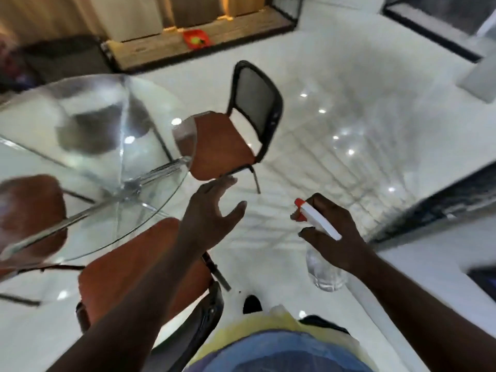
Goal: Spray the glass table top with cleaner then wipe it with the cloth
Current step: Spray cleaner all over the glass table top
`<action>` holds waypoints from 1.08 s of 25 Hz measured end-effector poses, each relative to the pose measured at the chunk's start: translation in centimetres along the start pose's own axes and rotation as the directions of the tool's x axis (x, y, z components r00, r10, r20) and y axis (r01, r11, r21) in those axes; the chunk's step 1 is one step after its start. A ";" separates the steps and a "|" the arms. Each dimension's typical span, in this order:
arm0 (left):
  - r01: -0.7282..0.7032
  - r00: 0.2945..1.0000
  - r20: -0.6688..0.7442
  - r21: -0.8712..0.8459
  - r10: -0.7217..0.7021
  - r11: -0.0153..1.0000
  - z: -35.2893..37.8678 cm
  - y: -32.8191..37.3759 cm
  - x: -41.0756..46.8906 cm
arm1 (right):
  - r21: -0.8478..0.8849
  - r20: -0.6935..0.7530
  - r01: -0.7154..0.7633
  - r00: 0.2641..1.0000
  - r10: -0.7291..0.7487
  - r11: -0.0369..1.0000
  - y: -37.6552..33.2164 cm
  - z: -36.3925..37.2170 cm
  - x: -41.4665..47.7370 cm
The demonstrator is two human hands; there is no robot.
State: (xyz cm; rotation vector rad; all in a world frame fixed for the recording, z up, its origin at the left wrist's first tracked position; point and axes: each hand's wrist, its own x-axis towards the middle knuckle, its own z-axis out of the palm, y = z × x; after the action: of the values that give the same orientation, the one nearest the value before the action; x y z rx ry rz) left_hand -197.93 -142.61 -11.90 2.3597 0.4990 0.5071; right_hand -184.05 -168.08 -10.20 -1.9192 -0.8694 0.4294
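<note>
Glass table top (88, 146) rim borders open floor (335, 146).

A round glass table top (80, 124) stands on the glossy white floor (335, 135), orange-seated chairs (222, 146) around it.

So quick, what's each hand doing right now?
Left hand: open, fingers spread, holding nothing.
Right hand: closed around the spray bottle at its white and red trigger head.
</note>
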 end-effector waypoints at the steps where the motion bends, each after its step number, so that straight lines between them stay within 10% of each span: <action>1: 0.058 0.998 -0.022 0.019 -0.057 0.998 -0.8 -0.9 0.4 | -0.014 0.053 0.008 0.999 -0.008 1.000 -0.3 0.9 2.6; 11: 0.582 0.794 -0.261 0.066 -0.549 0.810 -8.6 -8.6 1.6 | 0.190 0.529 -0.023 0.845 -0.082 0.982 -1.2 14.6 23.9; 16: 0.759 0.586 -0.358 -0.070 -0.727 0.647 3.5 -25.7 -3.4 | 0.116 0.661 0.110 0.733 -0.159 0.987 0.6 18.3 34.1; 21: 0.917 0.317 -0.258 -0.163 -0.913 0.364 -1.3 -11.5 5.3 | -0.051 0.816 0.273 0.566 -0.118 0.961 2.4 22.7 42.3; 27: 0.952 0.268 -0.133 -0.119 -0.954 0.284 0.9 -17.2 5.8 | -0.116 0.871 0.151 0.490 0.028 0.982 2.2 28.0 45.5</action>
State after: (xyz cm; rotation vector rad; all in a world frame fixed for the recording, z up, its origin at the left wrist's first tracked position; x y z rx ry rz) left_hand -196.29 -128.17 -22.87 1.5007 1.8491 0.0972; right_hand -169.23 -118.31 -22.86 -1.7515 -1.6770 1.4171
